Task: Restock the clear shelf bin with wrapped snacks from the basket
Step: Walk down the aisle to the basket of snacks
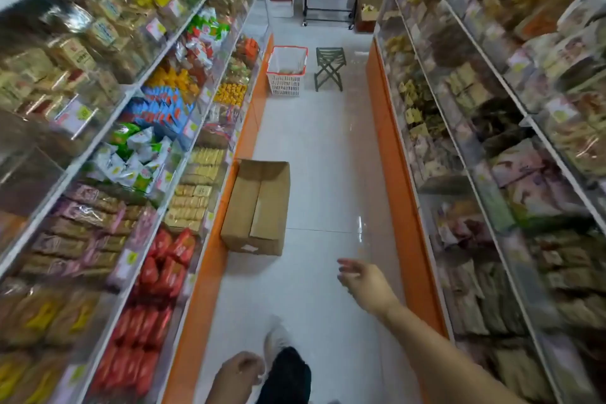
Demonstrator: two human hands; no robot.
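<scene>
In the head view, the basket (287, 70), white with a red rim, is seen standing on the floor (324, 147) far down the aisle, set against the orange base of the left-hand shelving (131, 102). A few wrapped items can just be made out low inside it; what they are cannot be told. Just beside the basket, on its right, a small green folding stool (329, 68) stands. Between the basket and the person, an open cardboard box (257, 207) lies on the floor against the same orange base, its long axis running along the aisle.

Both hands are shown well short of the basket, with the box in between. The right hand (364, 282) is stretched forward, its fingers (346, 264) spread loosely and nothing held in them. The left hand (237, 371) is kept low and close to the body, its fingers loosely curled, and nothing is seen in them either. A foot in a pale shoe (275, 336) is placed ahead of the person, on the line toward the basket.

From the fingers, the basket lies straight ahead and slightly left. The right hand is judged the nearer of the 2, though neither can reach it from here. The aisle must be walked first, with the box passed on its right side. Which clear bin on the shelving is to be refilled cannot be told.
</scene>
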